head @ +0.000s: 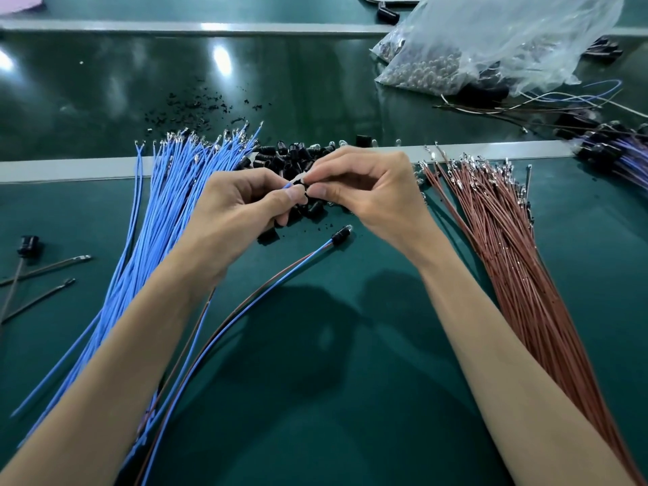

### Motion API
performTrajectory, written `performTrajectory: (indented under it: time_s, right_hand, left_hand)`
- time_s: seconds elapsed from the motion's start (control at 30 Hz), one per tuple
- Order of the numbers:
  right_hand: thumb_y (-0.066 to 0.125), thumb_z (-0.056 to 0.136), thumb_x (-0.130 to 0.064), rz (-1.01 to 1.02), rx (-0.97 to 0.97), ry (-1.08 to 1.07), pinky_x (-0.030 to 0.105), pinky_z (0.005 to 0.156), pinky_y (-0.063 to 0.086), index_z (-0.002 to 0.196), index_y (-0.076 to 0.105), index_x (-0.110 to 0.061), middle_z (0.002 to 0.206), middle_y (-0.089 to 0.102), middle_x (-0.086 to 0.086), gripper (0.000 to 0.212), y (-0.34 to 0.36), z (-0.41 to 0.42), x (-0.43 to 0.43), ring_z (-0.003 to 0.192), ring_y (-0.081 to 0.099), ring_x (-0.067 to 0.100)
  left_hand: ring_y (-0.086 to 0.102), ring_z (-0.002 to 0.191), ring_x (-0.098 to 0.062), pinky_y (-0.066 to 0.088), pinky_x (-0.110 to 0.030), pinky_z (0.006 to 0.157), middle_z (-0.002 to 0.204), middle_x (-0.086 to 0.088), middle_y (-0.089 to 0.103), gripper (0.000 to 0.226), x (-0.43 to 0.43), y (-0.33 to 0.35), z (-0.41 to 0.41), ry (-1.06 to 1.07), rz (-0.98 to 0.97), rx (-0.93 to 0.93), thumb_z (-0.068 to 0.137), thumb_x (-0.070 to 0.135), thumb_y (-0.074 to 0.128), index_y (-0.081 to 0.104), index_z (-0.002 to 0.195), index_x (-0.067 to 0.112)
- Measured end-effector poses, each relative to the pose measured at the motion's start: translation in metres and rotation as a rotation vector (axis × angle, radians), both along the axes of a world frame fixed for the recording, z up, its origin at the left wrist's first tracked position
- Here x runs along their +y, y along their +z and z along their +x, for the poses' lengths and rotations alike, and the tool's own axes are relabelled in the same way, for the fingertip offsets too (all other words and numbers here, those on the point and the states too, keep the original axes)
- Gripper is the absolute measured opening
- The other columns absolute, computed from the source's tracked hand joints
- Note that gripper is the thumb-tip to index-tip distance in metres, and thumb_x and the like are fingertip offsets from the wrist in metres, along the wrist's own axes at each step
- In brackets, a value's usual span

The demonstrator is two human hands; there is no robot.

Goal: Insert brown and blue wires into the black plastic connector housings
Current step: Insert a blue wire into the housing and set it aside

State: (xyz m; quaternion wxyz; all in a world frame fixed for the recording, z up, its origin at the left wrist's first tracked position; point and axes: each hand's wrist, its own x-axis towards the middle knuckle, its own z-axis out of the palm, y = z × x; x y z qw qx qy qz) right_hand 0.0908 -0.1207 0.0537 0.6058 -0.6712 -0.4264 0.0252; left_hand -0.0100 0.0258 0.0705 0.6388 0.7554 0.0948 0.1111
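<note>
right now my left hand (242, 208) pinches a blue wire (288, 185) near its tip and my right hand (371, 191) pinches a black housing (303, 191), just over the near edge of the housing pile (291, 157). pushed off-line, the tip may bend, or the housing may slip free.

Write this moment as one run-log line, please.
left hand: pinches blue wire | right hand: pinches black housing | step: joining wire and housing | nearby: finished cable

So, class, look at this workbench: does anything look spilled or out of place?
Small black bits lie scattered on the green belt beyond the blue wires, apart from the pile of black housings, like spilled debris.
</note>
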Motion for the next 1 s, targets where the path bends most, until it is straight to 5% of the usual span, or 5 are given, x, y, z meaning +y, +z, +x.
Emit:
performTrajectory:
  time_s: [0.17, 0.4, 0.7, 1.0]
  right_hand:
    - [0.072, 0.076, 0.008, -0.015, -0.036, -0.004, 0.026, 0.078, 0.053, 0.093, 0.07, 0.009, 0.09, 0.069, 0.018, 0.017, -0.001, 0.002, -0.002, 0.08, 0.065, 0.023]
    - [0.071, 0.078, 0.008, -0.02, -0.212, -0.011, 0.028, 0.077, 0.055, 0.087, 0.072, 0.005, 0.087, 0.069, 0.013, 0.01, -0.002, 0.001, 0.0, 0.079, 0.067, 0.021]
    - [0.067, 0.081, 0.008, 0.069, 0.092, 0.012, 0.018, 0.076, 0.05, 0.093, 0.066, -0.004, 0.081, 0.066, 0.004, 0.018, -0.003, -0.009, 0.006, 0.077, 0.064, 0.006]
    - [0.073, 0.076, 0.005, 0.068, -0.089, -0.044, 0.026, 0.08, 0.053, 0.091, 0.071, 0.001, 0.087, 0.068, 0.011, 0.015, -0.004, -0.006, 0.007, 0.081, 0.066, 0.018]
  left_hand:
    - [0.041, 0.064, -0.02, 0.033, -0.03, 0.064, 0.057, 0.003, 0.053, 0.014, -0.001, -0.001, 0.0, 0.014, -0.014, 0.007, 0.087, 0.015, 0.064, 0.067, 0.074, 0.011]
    - [0.038, 0.049, -0.003, 0.028, -0.01, 0.046, 0.052, 0.008, 0.049, 0.015, 0.001, -0.004, 0.002, -0.02, -0.049, 0.03, 0.088, 0.014, 0.062, 0.066, 0.075, 0.009]
    - [0.039, 0.044, 0.001, 0.027, -0.006, 0.043, 0.05, 0.012, 0.047, 0.012, 0.0, -0.001, 0.002, -0.015, -0.077, -0.007, 0.09, 0.01, 0.058, 0.061, 0.079, 0.006]
    - [0.028, 0.043, -0.002, 0.021, -0.009, 0.039, 0.049, 0.01, 0.041, 0.027, 0.003, 0.001, 0.003, 0.001, -0.134, 0.042, 0.091, 0.009, 0.056, 0.062, 0.066, 0.015]
